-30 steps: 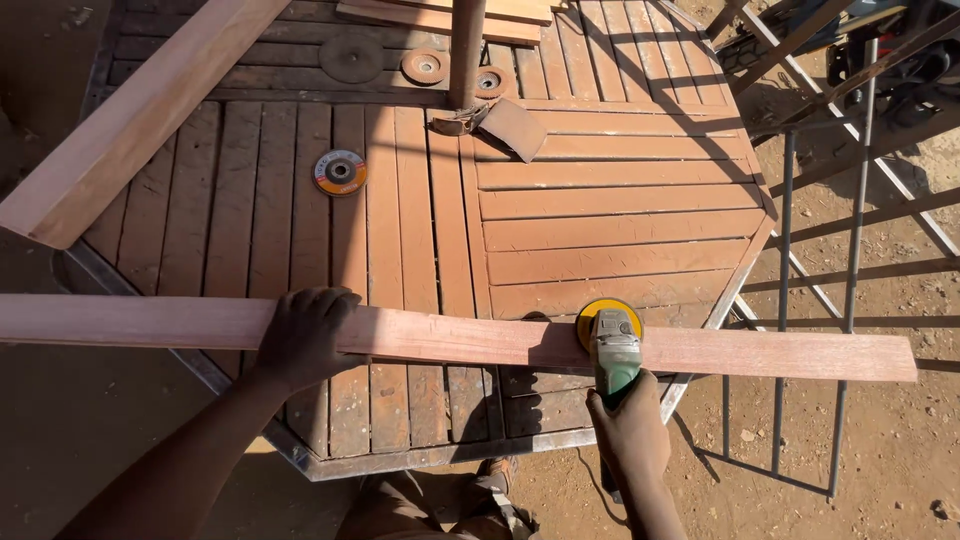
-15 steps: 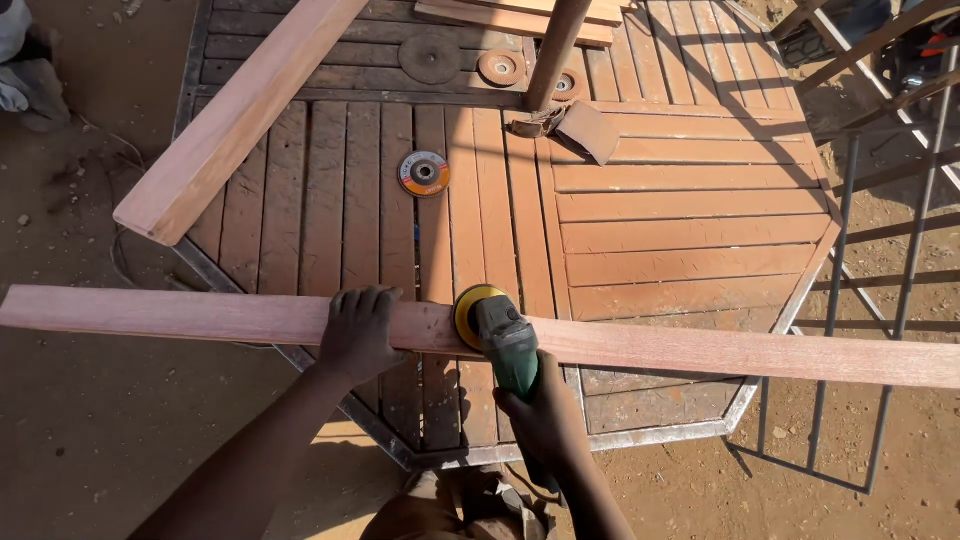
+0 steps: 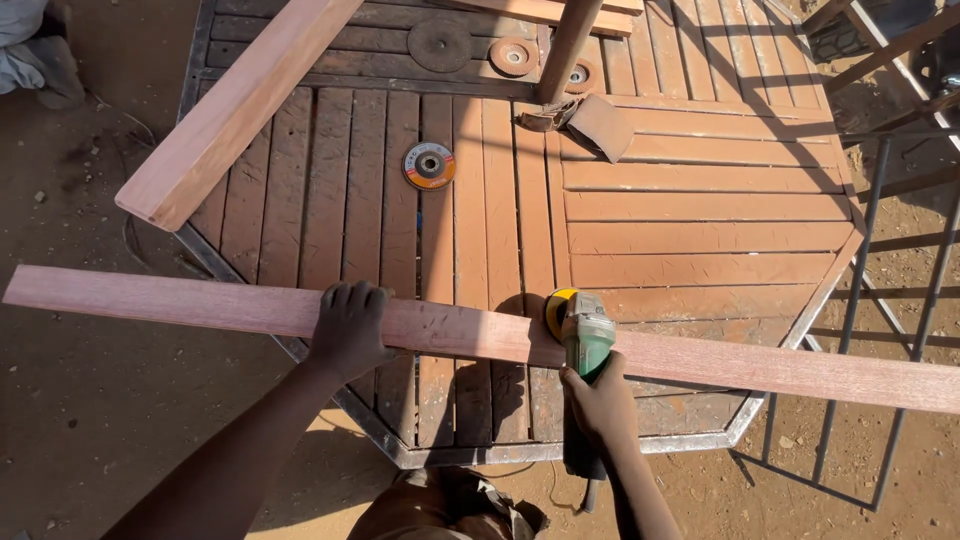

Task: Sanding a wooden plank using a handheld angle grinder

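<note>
Left hand [image 3: 347,322] lay flat and spread over the long reddish plank [image 3: 470,335], fingers curled across its far edge, pressing it down on the slatted bench [image 3: 700,240]. Right hand [image 3: 598,402] was wrapped tight around the body of the green angle grinder [image 3: 585,345], yellow guard and disc set against the plank's top face just right of the left hand.

Compared with a second before, grinder had slid leftward along the plank, from out near the bench's right rim to about mid-length, close beside the holding hand. Judged from that: a pass worked back along the face, with the stretch under and left of the holding hand not yet reached.

Plank lay crosswise over the near part of the bench, both ends overhanging bare ground. Farther off sat a loose grinding disc [image 3: 429,165], a thicker timber beam [image 3: 235,105] resting at a slant, and more discs [image 3: 440,42] near the far edge.
</note>
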